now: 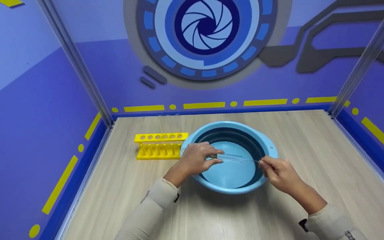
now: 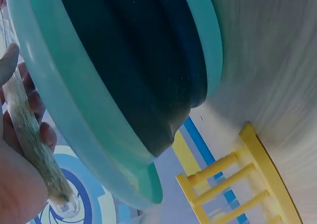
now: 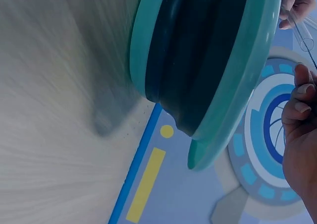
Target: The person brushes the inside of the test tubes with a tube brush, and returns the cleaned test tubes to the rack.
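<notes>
My left hand (image 1: 197,158) pinches a clear glass test tube (image 1: 233,157) between thumb and fingers, holding it sideways above the light-blue basin (image 1: 228,191). A test tube brush is inside the tube; its pale bristles (image 2: 30,135) fill the end by my left palm in the left wrist view. From the tube's open mouth the thin wire handle (image 1: 251,161) runs out to my right hand (image 1: 282,175), which grips it with curled fingers near the basin's right rim. The handle's far end is hidden in that hand.
A yellow test tube rack (image 1: 161,137) stands on the wooden table (image 1: 122,190), left of the basin. Small clear rounded edges (image 1: 168,115) show at the table's back edge. Printed blue-purple panels (image 1: 95,66) enclose the back and sides.
</notes>
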`<state>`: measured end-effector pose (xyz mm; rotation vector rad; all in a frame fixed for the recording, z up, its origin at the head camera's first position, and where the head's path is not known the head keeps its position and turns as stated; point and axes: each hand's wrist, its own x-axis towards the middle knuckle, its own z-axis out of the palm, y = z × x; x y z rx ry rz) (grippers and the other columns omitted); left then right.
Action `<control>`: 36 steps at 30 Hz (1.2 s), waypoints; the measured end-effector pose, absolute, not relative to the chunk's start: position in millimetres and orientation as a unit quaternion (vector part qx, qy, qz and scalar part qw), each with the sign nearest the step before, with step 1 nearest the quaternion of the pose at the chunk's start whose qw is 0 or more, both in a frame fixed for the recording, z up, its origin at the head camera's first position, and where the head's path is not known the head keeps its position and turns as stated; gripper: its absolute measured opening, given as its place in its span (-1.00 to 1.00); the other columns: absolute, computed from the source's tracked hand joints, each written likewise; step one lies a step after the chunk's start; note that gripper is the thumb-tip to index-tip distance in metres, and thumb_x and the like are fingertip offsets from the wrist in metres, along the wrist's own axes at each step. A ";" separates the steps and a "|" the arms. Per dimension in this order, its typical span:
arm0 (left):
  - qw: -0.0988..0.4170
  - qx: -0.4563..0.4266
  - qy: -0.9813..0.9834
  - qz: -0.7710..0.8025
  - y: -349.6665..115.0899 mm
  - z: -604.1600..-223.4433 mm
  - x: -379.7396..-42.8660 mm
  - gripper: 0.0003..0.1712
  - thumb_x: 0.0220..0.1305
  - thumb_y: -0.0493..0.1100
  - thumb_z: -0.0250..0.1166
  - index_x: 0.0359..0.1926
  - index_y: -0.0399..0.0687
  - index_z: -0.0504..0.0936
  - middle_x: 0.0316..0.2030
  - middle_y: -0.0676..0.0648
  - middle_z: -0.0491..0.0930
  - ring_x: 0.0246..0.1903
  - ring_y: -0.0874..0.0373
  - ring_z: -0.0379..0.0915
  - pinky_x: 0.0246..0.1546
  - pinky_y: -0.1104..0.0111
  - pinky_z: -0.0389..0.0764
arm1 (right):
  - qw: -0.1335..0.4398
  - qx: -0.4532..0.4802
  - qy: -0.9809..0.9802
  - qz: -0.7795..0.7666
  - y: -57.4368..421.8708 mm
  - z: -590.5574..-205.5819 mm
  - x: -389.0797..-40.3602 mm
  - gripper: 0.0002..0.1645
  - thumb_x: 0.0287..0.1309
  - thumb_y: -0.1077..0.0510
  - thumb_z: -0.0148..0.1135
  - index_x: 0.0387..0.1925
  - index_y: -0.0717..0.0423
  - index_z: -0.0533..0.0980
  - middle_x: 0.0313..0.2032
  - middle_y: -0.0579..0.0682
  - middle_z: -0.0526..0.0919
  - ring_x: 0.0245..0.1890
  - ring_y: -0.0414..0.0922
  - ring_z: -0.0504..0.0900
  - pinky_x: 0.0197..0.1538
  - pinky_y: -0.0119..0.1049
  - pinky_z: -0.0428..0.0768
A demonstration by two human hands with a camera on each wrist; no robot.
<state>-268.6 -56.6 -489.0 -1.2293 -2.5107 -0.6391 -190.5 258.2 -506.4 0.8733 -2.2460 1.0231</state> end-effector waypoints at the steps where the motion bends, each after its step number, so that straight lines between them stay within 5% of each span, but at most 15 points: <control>1: 0.144 -0.425 -0.867 -0.218 -54.8 -489.9 -268.9 -0.66 0.44 0.15 0.41 0.15 0.28 0.82 -0.20 0.14 0.86 -0.32 0.22 0.56 -0.33 0.54 0.44 | 0.257 0.321 -0.828 0.381 257.5 -506.8 -190.9 -0.64 0.26 0.56 0.29 -0.41 0.04 0.58 -0.61 -0.24 0.53 -0.58 -0.46 0.47 -0.51 -0.58 0.48; 13: 0.218 -0.427 -0.853 -0.206 -44.7 -497.3 -269.7 -0.70 0.40 0.06 0.46 0.10 0.24 0.84 -0.25 0.10 0.82 -0.25 0.14 0.59 -0.20 0.33 0.52 | 0.186 0.310 -0.847 0.389 258.9 -510.7 -197.2 -0.68 0.42 0.44 0.23 -0.41 0.02 0.56 -0.61 -0.21 0.50 -0.58 -0.44 0.44 -0.52 -0.49 0.49; 23: 0.253 -0.428 -0.842 -0.208 -42.0 -502.4 -269.6 -0.72 0.39 0.03 0.47 0.09 0.27 0.85 -0.23 0.13 0.83 -0.25 0.17 0.60 -0.19 0.33 0.54 | 0.246 0.339 -0.843 0.338 256.5 -512.2 -200.7 -0.49 0.27 0.47 0.32 -0.65 0.00 0.36 -0.68 -0.21 0.29 -0.58 -0.47 0.28 -0.51 -0.58 0.32; 28: 0.312 -0.437 -0.814 -0.220 -39.5 -503.8 -270.1 -0.71 0.40 -0.05 0.46 0.10 0.21 0.84 -0.20 0.12 0.83 -0.20 0.18 0.62 -0.12 0.34 0.57 | 0.098 0.137 -0.846 0.505 239.5 -495.3 -188.2 -0.32 0.67 0.16 0.02 -0.74 0.08 0.30 -0.74 -0.17 0.28 -0.70 -0.33 0.29 -0.57 -0.46 0.26; 31: 0.337 -0.433 -0.807 -0.220 -41.2 -504.8 -269.8 -0.70 0.39 -0.10 0.47 0.11 0.19 0.84 -0.20 0.12 0.82 -0.19 0.19 0.62 -0.11 0.35 0.59 | -0.009 0.015 -0.828 0.561 231.4 -484.9 -185.5 -0.25 0.72 -0.12 -0.09 -0.70 0.10 0.32 -0.72 -0.15 0.29 -0.67 -0.23 0.33 -0.49 -0.40 0.31; 33: 0.337 -0.428 -0.810 -0.217 -44.0 -504.6 -269.2 -0.70 0.39 -0.09 0.48 0.11 0.20 0.84 -0.21 0.12 0.81 -0.21 0.19 0.60 -0.13 0.35 0.58 | -0.030 0.004 -0.830 0.557 228.4 -482.7 -186.2 -0.25 0.71 -0.14 -0.10 -0.68 0.12 0.33 -0.72 -0.12 0.30 -0.66 -0.21 0.34 -0.48 -0.38 0.33; 36: 0.305 -0.429 -0.824 -0.209 -49.6 -503.5 -268.9 -0.71 0.41 -0.02 0.46 0.11 0.23 0.84 -0.27 0.11 0.79 -0.29 0.19 0.57 -0.22 0.38 0.54 | 0.014 0.065 -0.856 0.513 227.4 -488.1 -187.7 -0.28 0.71 -0.03 -0.04 -0.72 0.09 0.33 -0.73 -0.17 0.27 -0.70 -0.28 0.29 -0.53 -0.44 0.25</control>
